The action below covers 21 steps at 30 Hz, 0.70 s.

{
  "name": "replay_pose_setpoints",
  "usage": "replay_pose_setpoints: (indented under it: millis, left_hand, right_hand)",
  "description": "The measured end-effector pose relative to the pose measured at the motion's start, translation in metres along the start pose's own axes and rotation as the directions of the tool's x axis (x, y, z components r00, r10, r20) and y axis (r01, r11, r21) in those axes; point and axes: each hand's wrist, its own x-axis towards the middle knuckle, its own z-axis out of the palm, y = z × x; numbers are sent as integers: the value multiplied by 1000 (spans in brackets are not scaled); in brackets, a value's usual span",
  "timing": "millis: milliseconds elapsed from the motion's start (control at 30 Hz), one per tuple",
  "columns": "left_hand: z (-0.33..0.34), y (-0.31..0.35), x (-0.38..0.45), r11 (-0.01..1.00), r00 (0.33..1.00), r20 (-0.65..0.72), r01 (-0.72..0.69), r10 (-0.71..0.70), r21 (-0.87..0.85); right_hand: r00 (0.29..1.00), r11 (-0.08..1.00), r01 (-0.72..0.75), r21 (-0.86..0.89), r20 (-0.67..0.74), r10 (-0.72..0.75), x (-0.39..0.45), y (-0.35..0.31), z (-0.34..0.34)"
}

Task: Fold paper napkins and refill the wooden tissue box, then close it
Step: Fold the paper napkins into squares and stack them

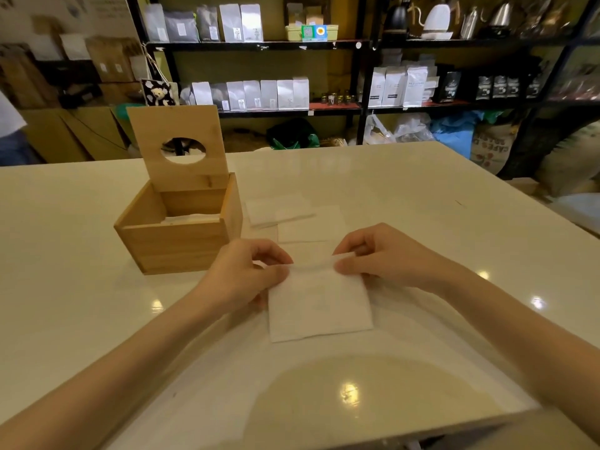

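Glossy white surface [406, 196]. Left hand [242, 271], right hand [383, 254] each pinch napkin [319, 306] top corners; open wooden tissue box [177, 235] at 10 o'clock, nearer left.

Head view: looks forward and down over white table [406, 203], close; shelves [259, 45] behind.

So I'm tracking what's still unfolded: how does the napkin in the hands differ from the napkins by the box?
The held napkin is pinched at its far corners by the left hand and right hand; the loose napkins lie untouched, overlapping, nearer the wooden box. Both are white.
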Motion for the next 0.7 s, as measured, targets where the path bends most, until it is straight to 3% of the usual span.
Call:
replay_pose_setpoints:
  millis: [167,333,433,533,700]
  left_hand:
    - [6,-6,-5,917,976,-42,-185,214,353]
    - [6,0,-2,810,968,48,-233,246,537]
    - [1,13,10,783,967,106,-252,234,569]
    - [-3,33,31,701,964,171,-265,204,662]
    - [-11,63,77,618,977,167,-214,134,756]
  right_hand:
    - [986,913,128,-386,-51,-160,-1,4,8]
    - [988,799,137,-586,20,-155,3,3,3]
    - [990,792,134,-596,56,-126,14,-4,-10]
    - [981,801,175,-572,32,-191,33,-16,-25]
    - [953,777,247,-578,2,-302,77,-30,-44]
